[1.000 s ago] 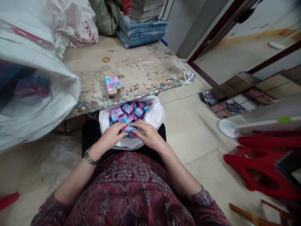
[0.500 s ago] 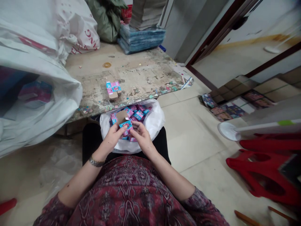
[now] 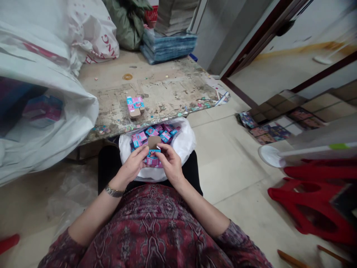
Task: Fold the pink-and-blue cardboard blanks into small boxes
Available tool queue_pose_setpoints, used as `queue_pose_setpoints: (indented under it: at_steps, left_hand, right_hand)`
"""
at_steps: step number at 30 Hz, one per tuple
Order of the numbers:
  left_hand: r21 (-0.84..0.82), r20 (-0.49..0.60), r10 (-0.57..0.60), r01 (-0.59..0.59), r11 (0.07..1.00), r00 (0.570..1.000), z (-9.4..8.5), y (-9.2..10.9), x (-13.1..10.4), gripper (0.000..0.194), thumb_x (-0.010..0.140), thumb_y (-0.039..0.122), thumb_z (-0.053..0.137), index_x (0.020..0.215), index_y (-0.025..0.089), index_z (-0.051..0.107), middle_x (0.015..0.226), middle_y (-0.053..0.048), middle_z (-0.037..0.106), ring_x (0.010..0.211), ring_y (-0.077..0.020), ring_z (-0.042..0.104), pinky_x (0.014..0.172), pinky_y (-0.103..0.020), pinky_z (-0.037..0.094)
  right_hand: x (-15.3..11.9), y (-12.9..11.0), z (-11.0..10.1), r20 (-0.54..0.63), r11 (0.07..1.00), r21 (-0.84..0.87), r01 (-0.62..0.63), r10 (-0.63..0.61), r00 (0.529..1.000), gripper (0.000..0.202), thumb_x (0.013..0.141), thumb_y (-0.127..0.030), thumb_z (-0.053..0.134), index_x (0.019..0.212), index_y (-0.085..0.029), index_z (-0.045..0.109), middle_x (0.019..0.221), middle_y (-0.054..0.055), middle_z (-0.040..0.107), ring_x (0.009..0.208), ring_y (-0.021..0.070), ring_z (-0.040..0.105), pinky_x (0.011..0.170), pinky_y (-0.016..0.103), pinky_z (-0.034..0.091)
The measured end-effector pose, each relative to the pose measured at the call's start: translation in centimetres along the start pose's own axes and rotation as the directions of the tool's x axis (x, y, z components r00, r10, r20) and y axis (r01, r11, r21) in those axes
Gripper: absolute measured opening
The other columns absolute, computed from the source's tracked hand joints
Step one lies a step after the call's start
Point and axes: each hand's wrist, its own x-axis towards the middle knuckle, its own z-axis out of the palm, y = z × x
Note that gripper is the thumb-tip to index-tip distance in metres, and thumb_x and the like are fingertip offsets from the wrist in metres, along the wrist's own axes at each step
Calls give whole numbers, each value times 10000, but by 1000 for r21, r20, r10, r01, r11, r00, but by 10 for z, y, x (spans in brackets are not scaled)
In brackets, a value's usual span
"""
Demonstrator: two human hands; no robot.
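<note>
A small pink and blue box [image 3: 153, 152] with its brown flap raised is held over an open white bag [image 3: 186, 143] on the lap. My left hand [image 3: 135, 162] grips the box's left side. On its right side, my right hand [image 3: 171, 162] has thumb and fingers closed at the flap's edge. Several small pink and blue boxes [image 3: 166, 136] fill the bag beneath. An open carton [image 3: 135, 105] of the same print rests near the front edge of the worn table [image 3: 111, 85].
At the left stands a large white bag [image 3: 83, 108] with printed cartons inside. Blue wrapped stacks [image 3: 169, 46] and a green sack [image 3: 126, 26] sit at the table's back. Red stools [image 3: 312, 204] and a white pole base [image 3: 270, 155] are at the right.
The box in my hands has turned more upright, and its brown flap now stands toward the table. My right fingers have shifted to the flap's right edge.
</note>
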Motion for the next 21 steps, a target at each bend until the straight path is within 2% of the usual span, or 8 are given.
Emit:
queue_pose_setpoints:
  at_steps: [4,9,13,15,18,21]
  left_hand:
    - [-125,36,-26,30,992,999,6,-2,-2,463,903,489,658,1259,195,682,1197,-112,723,989,-246,702,811,-375,610]
    - [-130,-43,-54,48,990,998,9,-3,-1,401,880,417,686,1206,185,703,1139,-97,736,907,-209,697,716,-312,600]
    - [-72,-131,-36,26,997,991,8,-6,1,360,775,369,754,1073,169,721,974,-54,733,763,-168,655,569,-253,549]
    - [-18,-144,-28,25,1000,989,5,-8,2,370,742,360,759,1059,176,717,930,-36,722,742,-164,648,551,-247,535]
    - [88,-129,-14,26,996,991,1,-10,3,408,736,354,732,1110,192,714,1007,-49,729,816,-193,669,575,-255,547]
    - [173,-129,9,14,985,992,-3,-11,4,416,737,335,698,1127,191,714,1074,-72,726,886,-220,669,579,-254,549]
  right_hand:
    - [0,1,0,-20,999,40,-29,30,999,250,848,-352,715,1078,-257,693,1052,32,745,920,181,715,831,308,594]
    - [-2,-3,-3,30,999,-33,19,-18,999,173,875,-309,680,1034,-240,693,1016,34,746,899,179,714,811,301,583]
    - [-4,-8,-5,106,986,-125,109,-96,990,127,919,-294,629,1007,-223,687,981,46,745,898,184,708,823,312,565]
    - [-5,-11,-6,143,976,-163,147,-124,982,120,937,-295,602,985,-220,682,961,50,742,892,188,703,828,320,558]
    - [-7,-13,-7,182,969,-190,158,-124,976,134,958,-302,563,962,-226,673,941,48,734,891,194,697,834,328,549]
    - [-12,-12,-6,169,979,-175,103,-74,983,136,960,-328,550,987,-237,648,958,45,721,888,191,691,832,332,547]
